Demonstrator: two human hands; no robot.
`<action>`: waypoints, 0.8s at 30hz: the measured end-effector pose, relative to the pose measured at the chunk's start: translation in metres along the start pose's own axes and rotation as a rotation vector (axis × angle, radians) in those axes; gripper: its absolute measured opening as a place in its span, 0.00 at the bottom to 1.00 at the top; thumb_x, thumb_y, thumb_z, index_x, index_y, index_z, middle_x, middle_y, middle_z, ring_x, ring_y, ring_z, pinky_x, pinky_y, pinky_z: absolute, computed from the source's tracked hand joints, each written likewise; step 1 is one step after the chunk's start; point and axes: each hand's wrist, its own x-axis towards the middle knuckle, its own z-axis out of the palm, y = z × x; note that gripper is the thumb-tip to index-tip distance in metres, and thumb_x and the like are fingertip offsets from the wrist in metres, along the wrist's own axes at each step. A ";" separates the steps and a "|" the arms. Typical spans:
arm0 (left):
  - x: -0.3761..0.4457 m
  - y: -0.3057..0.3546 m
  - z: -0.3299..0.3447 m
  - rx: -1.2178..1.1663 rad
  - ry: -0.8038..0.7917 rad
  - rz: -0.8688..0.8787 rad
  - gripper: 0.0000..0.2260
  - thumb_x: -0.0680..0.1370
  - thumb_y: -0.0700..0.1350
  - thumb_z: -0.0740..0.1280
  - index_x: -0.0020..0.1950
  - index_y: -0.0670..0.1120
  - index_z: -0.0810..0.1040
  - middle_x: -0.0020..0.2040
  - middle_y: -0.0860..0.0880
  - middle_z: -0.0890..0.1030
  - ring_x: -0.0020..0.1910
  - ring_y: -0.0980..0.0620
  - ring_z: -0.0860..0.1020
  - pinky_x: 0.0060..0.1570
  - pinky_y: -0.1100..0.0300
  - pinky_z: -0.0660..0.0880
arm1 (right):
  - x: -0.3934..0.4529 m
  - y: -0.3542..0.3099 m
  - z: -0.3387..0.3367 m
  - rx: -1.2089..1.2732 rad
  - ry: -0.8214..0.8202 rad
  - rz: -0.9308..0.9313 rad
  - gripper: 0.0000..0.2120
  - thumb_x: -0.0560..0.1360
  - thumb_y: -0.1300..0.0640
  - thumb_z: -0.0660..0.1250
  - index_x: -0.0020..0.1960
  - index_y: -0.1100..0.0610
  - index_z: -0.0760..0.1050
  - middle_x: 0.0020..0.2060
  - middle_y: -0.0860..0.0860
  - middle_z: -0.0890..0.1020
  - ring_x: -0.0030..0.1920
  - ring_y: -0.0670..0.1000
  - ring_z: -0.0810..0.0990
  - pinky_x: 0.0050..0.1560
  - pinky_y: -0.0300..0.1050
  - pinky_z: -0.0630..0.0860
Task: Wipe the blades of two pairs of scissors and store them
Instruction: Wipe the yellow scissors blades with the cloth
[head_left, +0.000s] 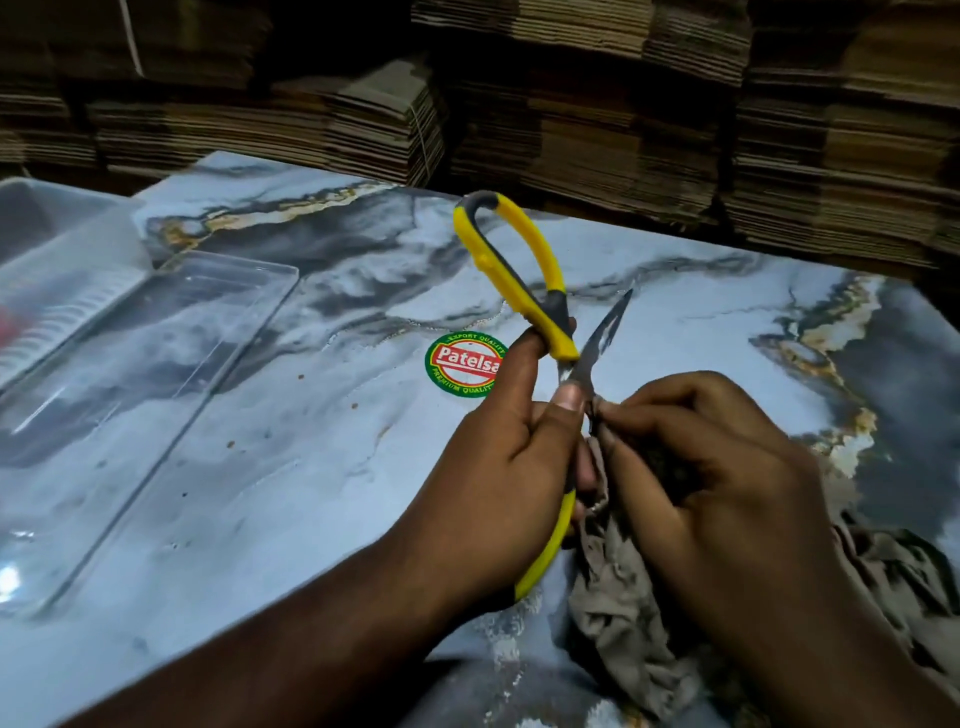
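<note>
Cloth (623, 613) below scissors (524, 275) (blade tip up-right)

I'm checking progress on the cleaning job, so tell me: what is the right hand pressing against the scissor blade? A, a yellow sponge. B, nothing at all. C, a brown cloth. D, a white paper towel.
C: the right hand pinches a crumpled brown cloth around the lower blade of the yellow-handled scissors.
</note>
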 end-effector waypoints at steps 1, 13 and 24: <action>0.000 0.000 0.000 -0.031 0.003 -0.007 0.20 0.88 0.49 0.58 0.76 0.70 0.65 0.36 0.41 0.79 0.36 0.51 0.79 0.38 0.56 0.76 | -0.001 0.000 -0.001 -0.012 -0.026 -0.024 0.08 0.78 0.57 0.71 0.53 0.57 0.87 0.47 0.50 0.80 0.46 0.45 0.79 0.48 0.35 0.73; -0.002 -0.002 0.001 0.003 0.008 0.001 0.19 0.88 0.49 0.58 0.76 0.70 0.65 0.35 0.46 0.79 0.35 0.48 0.79 0.38 0.52 0.78 | -0.001 0.004 0.004 0.050 0.015 -0.039 0.04 0.80 0.59 0.74 0.51 0.59 0.87 0.43 0.52 0.79 0.41 0.46 0.79 0.42 0.40 0.73; 0.002 -0.004 0.002 -0.107 0.165 -0.056 0.06 0.85 0.42 0.64 0.58 0.53 0.76 0.38 0.42 0.82 0.33 0.44 0.82 0.35 0.53 0.79 | -0.001 0.014 -0.021 0.122 0.126 0.259 0.04 0.76 0.53 0.77 0.50 0.46 0.86 0.44 0.39 0.85 0.45 0.40 0.83 0.45 0.36 0.78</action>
